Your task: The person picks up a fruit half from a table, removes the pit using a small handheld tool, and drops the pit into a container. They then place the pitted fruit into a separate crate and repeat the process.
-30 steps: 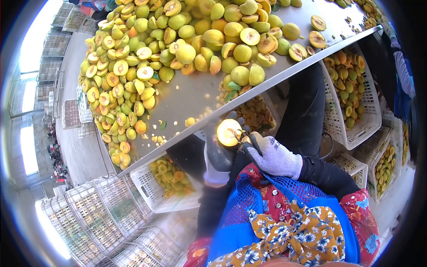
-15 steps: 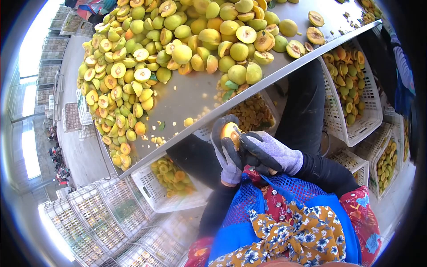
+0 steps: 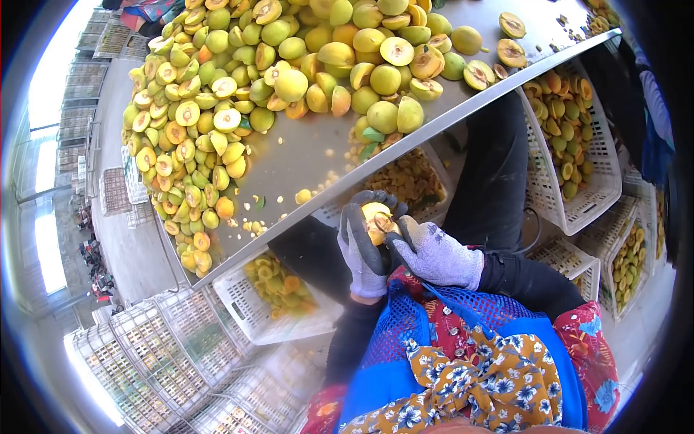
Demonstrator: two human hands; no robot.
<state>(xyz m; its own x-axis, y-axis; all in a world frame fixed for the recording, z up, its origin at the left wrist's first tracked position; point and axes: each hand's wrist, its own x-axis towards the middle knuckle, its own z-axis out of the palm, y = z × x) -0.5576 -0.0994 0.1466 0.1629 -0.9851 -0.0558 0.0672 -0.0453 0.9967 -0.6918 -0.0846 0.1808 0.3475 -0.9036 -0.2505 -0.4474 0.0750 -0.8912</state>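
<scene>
A yellow peach half [image 3: 375, 211] sits in my left hand [image 3: 359, 242], gloved in lilac with dark-coated fingers that wrap round it, cut side up. My right hand [image 3: 437, 253], gloved alike, is closed on a pitting knife [image 3: 382, 221]. Only the knife's thin, curved metal blade shows; it touches the cut face, and the handle is hidden in my fingers. Both hands are over my lap, just below the table's front edge. On the metal table [image 3: 289, 163] lies a big heap of halved and whole peaches [image 3: 238, 87].
Under the table edge stands a crate of cut scraps [image 3: 408, 177]. White crates of peach halves are at left [image 3: 242, 307] and right [image 3: 603, 184]. Stacked crates [image 3: 163, 354] fill the lower left. Another person's sleeve [image 3: 656, 108] shows at the right edge.
The peach half has turned so more of its cut face shows, with the curved blade now against it. My right hand has shifted slightly left and changed its grip.
</scene>
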